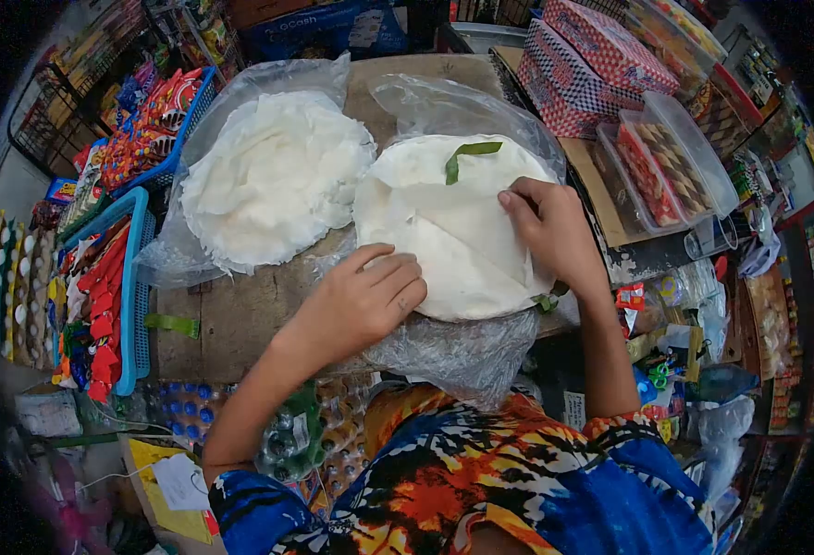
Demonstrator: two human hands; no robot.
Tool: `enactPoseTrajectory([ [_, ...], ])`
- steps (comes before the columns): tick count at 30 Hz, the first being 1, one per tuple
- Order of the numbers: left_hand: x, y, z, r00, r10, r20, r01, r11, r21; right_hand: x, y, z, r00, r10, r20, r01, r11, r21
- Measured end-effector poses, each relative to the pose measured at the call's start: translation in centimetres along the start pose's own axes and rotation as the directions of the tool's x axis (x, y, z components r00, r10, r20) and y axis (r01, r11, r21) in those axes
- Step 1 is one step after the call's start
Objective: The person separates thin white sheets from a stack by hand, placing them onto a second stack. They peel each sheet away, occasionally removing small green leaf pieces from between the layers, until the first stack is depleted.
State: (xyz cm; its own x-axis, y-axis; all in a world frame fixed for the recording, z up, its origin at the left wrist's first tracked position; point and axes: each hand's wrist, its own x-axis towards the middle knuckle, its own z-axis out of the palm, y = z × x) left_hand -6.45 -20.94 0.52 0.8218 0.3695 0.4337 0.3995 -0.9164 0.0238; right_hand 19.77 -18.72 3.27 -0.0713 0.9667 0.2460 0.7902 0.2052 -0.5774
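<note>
- While the edge of the top white sheet (458, 217) is apparently pinched between the thumb and fingers of the right hand (555, 231), its lower left side is met by the left hand (370, 291), whose fingers are curled; whether anything is gripped by them cannot be told.
- The sheet is spread over the right-hand round stack (398, 166) on the wooden tabletop (231, 324), directly in front of the person.
- Such thin material is probably best handled with a light, flat pinch, since it could be torn by a hard tug at one point.
- Tension should be shared between both hands, and the diagonal crease eased out gently.
- The bent, ribbon-like green strip (453, 165) on the stack is better kept clear of the sheet's edge.
- Soft, matte, cream-white layers are shown in the stack, roughly round and fairly smooth on top.
- Ragged, flaky edges and a rumpled surface are presented by the left pile (277, 180).
- Beneath that pile a clear, glossy plastic bag (305, 79) is spread; more wrinkled plastic (462, 356) is bunched at the stack's near edge.
- A second green strip (174, 324) is laid on the dull wood.
</note>
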Motion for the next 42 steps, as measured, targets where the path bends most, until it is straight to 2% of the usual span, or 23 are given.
enactPoseTrajectory([
  [1, 0.1, -0.2, -0.2, 0.998, -0.026, 0.052, 0.027, 0.999, -0.021, 0.3, -0.3, -0.1, 1.0, 0.001, -0.002, -0.001, 1.0, -0.001],
  [3, 0.7, -0.5, -0.1, 0.996, -0.069, 0.047, 0.07, 0.998, -0.008, 0.9, -1.0, -0.2, 0.99, -0.049, 0.132, 0.05, 0.999, -0.005],
  [4, 0.9, -0.6, -0.2, 0.993, -0.113, 0.042, 0.113, 0.994, 0.004, 0.9, -1.2, 0.3, 0.99, -0.051, 0.129, 0.053, 0.999, -0.006],
  [6, 0.5, -0.6, 0.6, 0.99, -0.133, 0.056, 0.133, 0.991, 0.008, 1.0, -1.8, 1.7, 0.957, -0.284, 0.062, 0.287, 0.957, -0.043],
  [9, 0.3, -0.4, 1.3, 0.985, -0.162, 0.063, 0.162, 0.987, -0.005, 1.5, -3.1, 2.2, 0.948, -0.274, 0.162, 0.29, 0.953, -0.087],
  [11, 0.1, -0.3, 1.7, 0.985, -0.165, 0.054, 0.166, 0.986, -0.021, 2.6, -2.3, 3.2, 0.953, -0.26, 0.158, 0.278, 0.955, -0.104],
  [13, -0.1, -0.4, 2.0, 0.984, -0.158, 0.079, 0.162, 0.986, -0.045, 4.3, -1.0, 3.6, 0.915, -0.399, 0.058, 0.401, 0.916, -0.03],
  [20, 0.1, 0.1, 2.9, 0.983, -0.164, 0.087, 0.16, 0.986, 0.041, 10.1, 2.6, 1.2, 0.893, -0.415, -0.172, 0.385, 0.905, -0.182],
  [23, 0.2, 0.2, 2.9, 0.982, -0.167, 0.09, 0.16, 0.984, 0.076, 11.6, 2.8, 0.6, 0.873, -0.441, -0.208, 0.393, 0.89, -0.232],
  [26, 0.5, -0.1, 2.2, 0.983, -0.164, 0.078, 0.159, 0.985, 0.064, 10.8, 1.5, 0.0, 0.885, -0.444, -0.14, 0.396, 0.877, -0.273],
  [27, 0.8, -0.2, 1.5, 0.969, -0.212, 0.13, 0.215, 0.976, -0.013, 10.4, 1.0, -0.2, 0.894, -0.439, -0.086, 0.402, 0.873, -0.275],
  [28, 1.3, -0.4, 0.7, 0.949, -0.252, 0.189, 0.272, 0.958, -0.087, 10.2, 0.9, -0.4, 0.923, -0.385, 0.001, 0.376, 0.901, -0.216],
  [29, 2.0, -0.7, 0.1, 0.95, -0.248, 0.191, 0.268, 0.959, -0.089, 10.0, 1.2, -0.3, 0.925, -0.381, 0.0, 0.371, 0.903, -0.217],
  [31, 4.1, -1.9, -0.9, 0.968, -0.245, -0.046, 0.245, 0.969, -0.017, 9.6, 2.1, -0.3, 0.846, -0.531, 0.044, 0.522, 0.843, 0.128],
  [32, 5.4, -2.5, -1.2, 0.968, -0.244, -0.049, 0.244, 0.97, -0.018, 8.8, 1.7, -1.3, 0.895, -0.397, 0.204, 0.359, 0.912, 0.2],
  [33, 7.1, -2.8, -1.3, 0.965, -0.17, -0.198, 0.197, 0.973, 0.122, 8.3, 2.0, -1.4, 0.894, -0.398, 0.204, 0.361, 0.912, 0.197],
  [34, 8.5, -3.3, -1.3, 0.941, -0.075, -0.331, 0.17, 0.949, 0.267, 7.9, 2.2, -1.4, 0.893, -0.389, 0.225, 0.26, 0.857, 0.446],
  [35, 9.5, -4.0, -0.5, 0.939, -0.077, -0.336, 0.174, 0.947, 0.27, 7.5, 2.4, -1.6, 0.889, -0.386, 0.248, 0.137, 0.739, 0.659],
  [37, 10.7, -5.5, 1.6, 0.981, -0.153, -0.122, 0.153, 0.988, -0.012, 6.2, 2.5, -2.6, 0.892, -0.371, 0.259, 0.119, 0.744, 0.658],
  [38, 11.3, -5.8, 1.6, 0.981, -0.149, -0.123, 0.149, 0.989, -0.01, 5.6, 2.9, -3.0, 0.929, -0.276, 0.246, 0.093, 0.818, 0.568],
  [40, 12.3, -6.3, 1.6, 0.931, -0.325, 0.163, 0.362, 0.873, -0.327, 4.2, 3.9, -3.6, 0.974, -0.142, 0.177, 0.057, 0.908, 0.414],
  [41, 12.7, -7.3, 1.6, 0.934, -0.32, 0.161, 0.357, 0.875, -0.328, 3.4, 4.6, -3.6, 0.975, -0.141, 0.172, 0.059, 0.91, 0.411],
  [42, 12.7, -8.6, 1.6, 0.936, -0.346, 0.056, 0.338, 0.847, -0.411, 2.7, 5.2, -3.5, 0.979, -0.155, 0.134, 0.103, 0.937, 0.333],
])
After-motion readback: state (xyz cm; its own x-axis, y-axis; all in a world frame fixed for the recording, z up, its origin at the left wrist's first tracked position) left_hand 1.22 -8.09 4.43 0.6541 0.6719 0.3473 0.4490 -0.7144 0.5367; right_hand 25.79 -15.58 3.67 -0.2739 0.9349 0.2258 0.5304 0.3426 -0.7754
